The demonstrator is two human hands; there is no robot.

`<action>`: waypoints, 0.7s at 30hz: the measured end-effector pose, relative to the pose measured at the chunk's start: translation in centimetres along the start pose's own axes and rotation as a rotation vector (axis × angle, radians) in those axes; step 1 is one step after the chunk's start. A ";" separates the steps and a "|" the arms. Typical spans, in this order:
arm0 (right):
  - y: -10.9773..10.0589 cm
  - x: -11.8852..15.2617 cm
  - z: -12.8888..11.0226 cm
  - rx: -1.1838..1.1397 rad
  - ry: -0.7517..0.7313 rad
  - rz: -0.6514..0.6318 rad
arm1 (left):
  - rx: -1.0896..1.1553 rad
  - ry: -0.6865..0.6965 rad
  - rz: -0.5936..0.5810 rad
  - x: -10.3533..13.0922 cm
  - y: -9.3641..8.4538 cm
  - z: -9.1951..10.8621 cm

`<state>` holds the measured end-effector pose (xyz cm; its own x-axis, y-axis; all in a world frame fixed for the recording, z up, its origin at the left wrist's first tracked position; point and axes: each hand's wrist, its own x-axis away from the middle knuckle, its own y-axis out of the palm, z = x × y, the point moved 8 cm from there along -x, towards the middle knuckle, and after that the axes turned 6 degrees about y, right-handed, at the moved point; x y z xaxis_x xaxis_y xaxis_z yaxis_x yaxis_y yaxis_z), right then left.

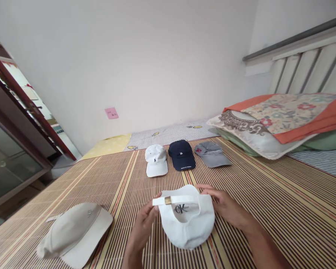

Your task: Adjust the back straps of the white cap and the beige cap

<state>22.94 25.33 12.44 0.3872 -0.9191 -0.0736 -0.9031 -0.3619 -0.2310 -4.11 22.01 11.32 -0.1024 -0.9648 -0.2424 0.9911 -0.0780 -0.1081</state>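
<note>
White cap [189, 233] is held at both sides | left hand [145, 219], right hand [225, 204] part-closed on it | probably light, soft; best gripped by edges

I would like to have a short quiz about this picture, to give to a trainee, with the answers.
1. What colour is the middle cap in the far row of three?
A) white
B) navy
C) gray

2. True or false: the left hand and the right hand both touch the white CK cap.

3. Fill in: the beige cap lies to the ____ of both hands.

Key: 1. B; 2. true; 3. left.
</note>
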 end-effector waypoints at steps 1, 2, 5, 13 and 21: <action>0.1 0.1 -0.4 -0.059 -0.009 -0.029 | 0.036 -0.008 0.018 0.2 -0.1 0.2; 0.3 0.3 -0.7 -0.116 -0.016 -0.057 | 0.076 -0.022 0.034 0.3 -0.2 0.3; 0.6 0.6 -1.1 -0.251 -0.007 -0.122 | 0.255 -0.087 0.112 1.0 -0.4 0.2; 1.3 1.2 -1.3 -0.511 0.035 -0.073 | 0.727 -0.046 0.216 0.7 0.5 0.0; 1.5 0.7 0.0 -0.676 0.116 -0.006 | 0.840 -0.014 -0.050 -0.7 3.6 0.3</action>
<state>21.82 24.16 12.02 0.4038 -0.9140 0.0392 -0.8332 -0.3497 0.4283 -0.44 22.31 11.42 -0.1527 -0.9578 -0.2437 0.7202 -0.2767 0.6362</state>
